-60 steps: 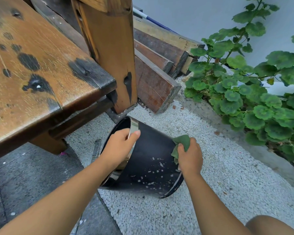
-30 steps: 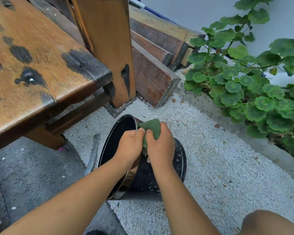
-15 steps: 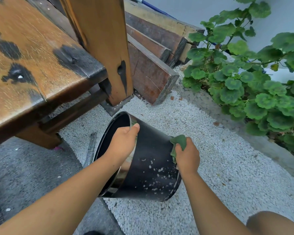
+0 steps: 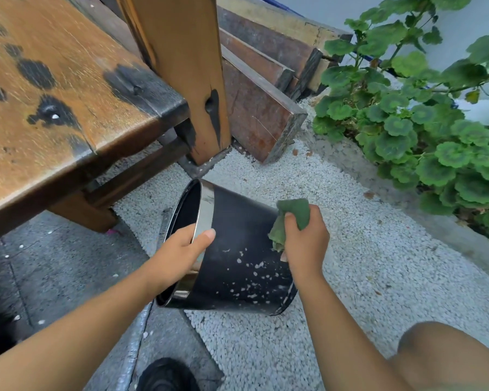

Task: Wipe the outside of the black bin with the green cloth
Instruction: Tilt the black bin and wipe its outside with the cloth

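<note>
The black bin [image 4: 239,258] lies tipped on its side on white gravel, its open mouth facing left and its base to the right. A shiny metal band rings the mouth. White specks dot the lower part of its side. My left hand [image 4: 181,253] grips the rim, fingers inside and thumb over the metal band. My right hand [image 4: 305,244] holds the bunched green cloth [image 4: 290,218] pressed against the bin's side near the base.
A worn wooden bench [image 4: 68,88] with a thick post [image 4: 187,66] stands at the upper left. Stacked timber planks [image 4: 266,80] lie behind the bin. A leafy green plant [image 4: 424,114] fills the right. A dark shoe [image 4: 167,375] and my knee [image 4: 446,359] are at the bottom.
My right hand with the cloth swept from the bin's rim, next to my left hand, back to the side near the base. The left hand kept its grip on the rim.
</note>
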`<state>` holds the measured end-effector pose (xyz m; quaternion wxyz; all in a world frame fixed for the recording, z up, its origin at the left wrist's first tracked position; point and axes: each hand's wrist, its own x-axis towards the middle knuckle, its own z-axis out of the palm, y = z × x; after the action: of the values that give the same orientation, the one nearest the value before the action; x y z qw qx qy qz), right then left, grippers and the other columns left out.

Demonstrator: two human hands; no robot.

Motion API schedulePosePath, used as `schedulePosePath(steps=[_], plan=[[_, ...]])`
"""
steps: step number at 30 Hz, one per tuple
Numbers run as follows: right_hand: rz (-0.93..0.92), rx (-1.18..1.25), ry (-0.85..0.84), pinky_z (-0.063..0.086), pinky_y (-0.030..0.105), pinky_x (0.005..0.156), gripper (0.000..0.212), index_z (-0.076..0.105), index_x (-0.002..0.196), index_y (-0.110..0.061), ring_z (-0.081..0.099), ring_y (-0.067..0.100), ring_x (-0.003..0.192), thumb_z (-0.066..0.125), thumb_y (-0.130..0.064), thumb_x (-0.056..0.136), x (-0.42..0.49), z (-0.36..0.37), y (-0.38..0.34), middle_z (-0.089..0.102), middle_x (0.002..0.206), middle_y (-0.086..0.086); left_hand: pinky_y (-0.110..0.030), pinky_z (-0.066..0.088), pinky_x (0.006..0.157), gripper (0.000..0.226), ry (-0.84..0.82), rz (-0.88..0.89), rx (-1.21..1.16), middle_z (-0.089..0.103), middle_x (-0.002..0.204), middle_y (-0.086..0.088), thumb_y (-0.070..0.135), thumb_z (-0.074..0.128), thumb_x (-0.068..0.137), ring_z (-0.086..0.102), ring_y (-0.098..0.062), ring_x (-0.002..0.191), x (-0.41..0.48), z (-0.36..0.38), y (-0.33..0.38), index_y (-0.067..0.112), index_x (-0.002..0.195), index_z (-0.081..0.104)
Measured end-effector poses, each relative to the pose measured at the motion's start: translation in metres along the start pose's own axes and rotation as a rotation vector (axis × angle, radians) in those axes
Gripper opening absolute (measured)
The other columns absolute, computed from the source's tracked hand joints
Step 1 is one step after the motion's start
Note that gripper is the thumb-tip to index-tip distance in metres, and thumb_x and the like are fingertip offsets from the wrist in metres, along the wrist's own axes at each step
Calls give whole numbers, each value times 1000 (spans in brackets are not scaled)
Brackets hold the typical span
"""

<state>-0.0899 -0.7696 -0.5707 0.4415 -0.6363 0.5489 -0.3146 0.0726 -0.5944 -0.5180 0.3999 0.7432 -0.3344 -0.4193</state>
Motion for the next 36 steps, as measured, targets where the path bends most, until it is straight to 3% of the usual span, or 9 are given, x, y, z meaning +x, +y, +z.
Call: schedulePosePath(steps=[2,5,9,13,18,24,30,33,36], plan=[[-38,30,-91,52,22,63,10,62,100,-35,67,1,78,66,-29,94,-16,9,-20,69,88,-13,-9,49,60,39,108,1,57,73,79,7,37,43,104,67,1,73,-3,2,0,14,83,66],[-111,67,-205,54,24,65,6,62,95,-34,66,3,77,66,-30,92,-39,21,-46,68,86,-13,-13,32,44,52,243,23,155,37,44,15,39,40,104,38,-3,41,2,8,5,17,58,33],[-204,55,-243,56,31,67,5,61,93,-31,66,7,75,64,-34,90,-53,30,-69,67,81,-10,-32,32,57,61,217,52,15,45,57,-4,40,39,105,41,-17,56,20,24,16,-1,60,46],[-133,16,-283,56,36,67,8,58,91,-26,63,9,70,63,-31,93,-55,40,-73,65,78,-8,-28,34,51,63,286,3,-156,49,49,6,41,35,106,43,-12,50,23,35,20,22,48,51],[-219,-177,-254,56,43,72,12,54,98,-23,64,18,81,61,-32,94,-50,49,-64,65,89,-5,-24,34,47,62,314,-23,-147,49,52,0,45,34,105,43,-10,48,29,33,21,11,58,55],[-160,-333,-192,54,37,66,13,55,104,-22,65,19,81,60,-31,97,-29,38,-20,64,91,-5,-17,20,36,53,412,-120,-96,19,42,14,38,50,100,17,-5,36,39,22,18,24,58,21],[-37,-467,-120,46,33,65,13,57,108,-19,63,21,79,59,-29,99,3,10,37,64,91,-3,-31,15,52,50,413,-270,-80,18,39,13,48,47,97,18,-6,33,48,12,22,23,63,22],[13,-492,-93,48,35,65,16,58,108,-15,63,25,79,59,-28,99,12,-1,51,66,92,1,-30,24,55,47,372,-246,-65,28,42,18,59,42,96,26,-2,37,50,16,32,24,66,29],[33,-484,-98,50,36,61,11,57,100,-16,62,25,73,60,-26,98,17,-8,56,66,87,3,-35,43,88,37,67,-230,-216,67,97,14,58,56,89,59,1,85,39,13,33,22,98,62]])
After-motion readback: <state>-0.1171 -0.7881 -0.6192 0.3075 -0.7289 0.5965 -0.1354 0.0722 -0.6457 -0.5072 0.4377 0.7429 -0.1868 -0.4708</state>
